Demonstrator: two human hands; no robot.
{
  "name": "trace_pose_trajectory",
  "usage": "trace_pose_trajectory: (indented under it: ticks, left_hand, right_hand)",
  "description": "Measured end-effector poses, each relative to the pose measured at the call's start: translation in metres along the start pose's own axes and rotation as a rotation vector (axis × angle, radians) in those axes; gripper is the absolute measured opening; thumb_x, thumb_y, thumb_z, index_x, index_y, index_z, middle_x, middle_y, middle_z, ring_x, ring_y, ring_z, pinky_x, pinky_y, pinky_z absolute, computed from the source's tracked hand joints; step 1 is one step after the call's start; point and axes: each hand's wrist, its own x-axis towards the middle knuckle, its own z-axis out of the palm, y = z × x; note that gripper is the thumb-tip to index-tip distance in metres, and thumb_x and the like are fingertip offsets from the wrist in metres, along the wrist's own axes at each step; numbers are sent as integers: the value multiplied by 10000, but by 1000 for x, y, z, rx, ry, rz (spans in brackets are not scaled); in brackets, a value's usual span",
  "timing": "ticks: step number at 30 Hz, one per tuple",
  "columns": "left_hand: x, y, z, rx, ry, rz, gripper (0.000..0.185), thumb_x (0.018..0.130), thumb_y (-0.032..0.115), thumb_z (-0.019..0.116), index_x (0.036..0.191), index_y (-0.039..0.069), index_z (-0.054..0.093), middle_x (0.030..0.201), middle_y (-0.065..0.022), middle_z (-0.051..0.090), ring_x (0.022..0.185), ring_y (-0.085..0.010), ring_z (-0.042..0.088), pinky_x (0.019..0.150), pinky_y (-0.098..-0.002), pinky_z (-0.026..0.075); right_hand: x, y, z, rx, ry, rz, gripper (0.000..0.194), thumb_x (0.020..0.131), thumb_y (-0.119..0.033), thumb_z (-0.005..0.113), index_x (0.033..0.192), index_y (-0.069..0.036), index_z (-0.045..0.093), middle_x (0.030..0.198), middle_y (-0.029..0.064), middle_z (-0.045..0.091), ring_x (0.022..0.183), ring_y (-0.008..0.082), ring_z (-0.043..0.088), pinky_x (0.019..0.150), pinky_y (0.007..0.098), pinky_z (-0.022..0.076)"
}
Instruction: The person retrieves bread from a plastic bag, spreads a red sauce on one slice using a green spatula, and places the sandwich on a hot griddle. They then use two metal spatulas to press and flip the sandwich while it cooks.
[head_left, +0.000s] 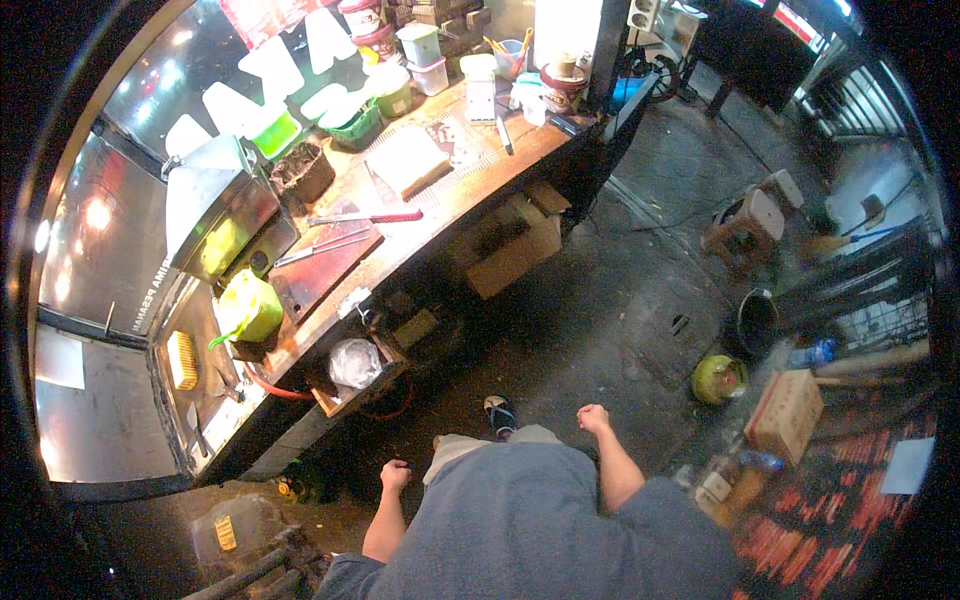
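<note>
Away from the counter, my left hand (395, 475) hangs beside my left leg with its fingers curled in. A small dark patch at those fingers is too dim to name. My right hand (593, 418) is a loose fist out to the right above the dark floor, touching nothing. On the wooden counter (450, 217) ahead to the left, a red-handled knife (367, 217) and metal tongs (322, 247) lie on and beside a reddish-brown board (330, 262). Beyond them rests a pale loaf-like block (409, 161). A yellow-green container (251, 304) stands near the corner.
A drawer (330, 401) holding a clear plastic bag (355, 363) juts from the counter. Beneath sits an open cardboard box (517, 255). To the right are a green gas cylinder (718, 379), a black bucket (757, 322), a carton (786, 416) and plastic stools (750, 217).
</note>
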Motion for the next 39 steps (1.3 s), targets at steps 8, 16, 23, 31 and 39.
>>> trace_pose_trajectory:
  ticks: [8, 16, 23, 31, 39]
  left_hand:
    - [-1, 20, 14, -14, -39, 70, 218, 736, 62, 661, 951, 29, 669, 769, -101, 692, 657, -164, 668, 631, -300, 537]
    - [13, 120, 27, -20, -67, 417, 263, 746, 87, 634, 993, -2, 644, 760, -117, 685, 673, -176, 669, 643, -302, 526]
    - [8, 126, 28, 90, -102, 342, 335, 686, 140, 734, 993, 27, 662, 883, -130, 692, 831, -220, 672, 760, -327, 523]
    - [6, 76, 31, 138, -144, 104, 363, 658, 172, 685, 1003, 60, 685, 980, -153, 685, 920, -249, 662, 813, -347, 516]
    - [-4, 84, 30, 116, -100, 206, 277, 755, 236, 636, 977, 77, 680, 903, -158, 692, 861, -274, 671, 773, -365, 533]
  right_hand:
    - [4, 7, -7, 143, -28, 92, 101, 789, -64, 614, 865, -16, 659, 736, 68, 669, 599, 141, 634, 529, 282, 527]
    - [8, 11, -16, 217, -12, 78, 128, 795, -52, 568, 870, -50, 672, 739, 70, 672, 579, 137, 633, 527, 277, 524]
    - [5, 15, -18, 190, -30, 60, 172, 801, -45, 525, 891, -49, 671, 756, 72, 676, 570, 132, 636, 501, 270, 521]
    - [-2, 46, -19, 186, -74, 185, 157, 821, -66, 520, 881, -76, 664, 723, 53, 658, 560, 136, 624, 474, 281, 492]
    - [17, 65, -9, 321, -92, 165, 158, 833, -2, 452, 840, -8, 610, 692, 126, 625, 483, 177, 574, 390, 289, 441]
